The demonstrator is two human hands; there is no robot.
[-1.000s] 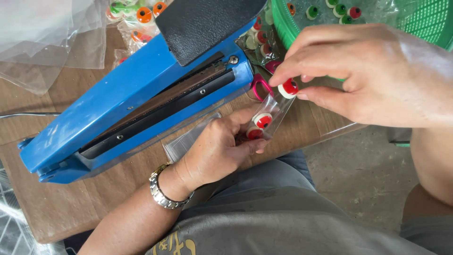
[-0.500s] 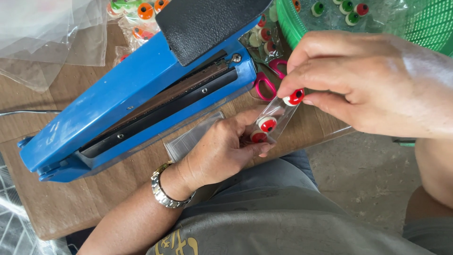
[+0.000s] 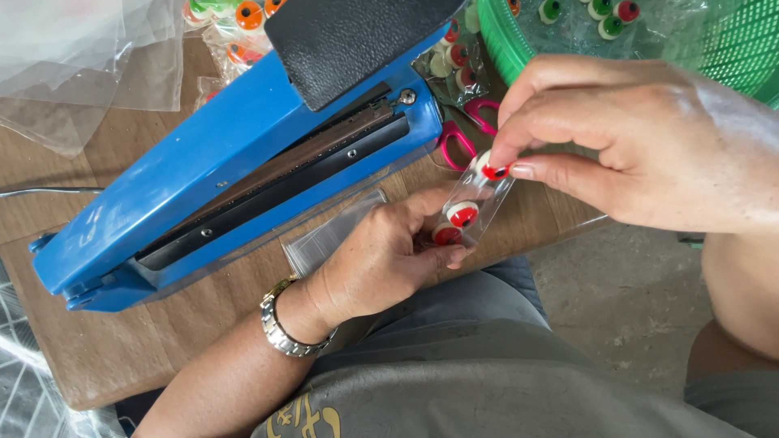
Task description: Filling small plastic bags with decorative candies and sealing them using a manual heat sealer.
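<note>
1. The right hand (image 3: 649, 138) has its grip pinched together: thumb and forefinger tips close on a small round red-and-white piece (image 3: 490, 168) at the open mouth of a narrow clear plastic sleeve (image 3: 475, 203).
2. The left hand (image 3: 381, 259) clamps the lower end of that sleeve between thumb and fingers, holding it tilted up towards the right hand, just above the front edge of the counter (image 3: 97, 357).
3. Two more red-and-white pieces (image 3: 462, 215) already sit inside the sleeve, one above the other, the lower one touching the left fingertips.
4. Judging by look, the pieces are light, small, smooth and likely slippery, so a fingertip pinch across the rim suits them; the sleeve is thin, limp film that buckles easily and is best held by its edges near the mouth.
5. A metal watch (image 3: 280, 328) circles the left wrist.
6. Just beside the hands lies a blue heat sealer (image 3: 227, 162) with its black handle raised; pink scissors (image 3: 458, 138) lie by its near end.
7. Farther off, a green basket (image 3: 730, 40) holds similar pieces, and loose clear bags (image 3: 73, 65) lie at the far left.
</note>
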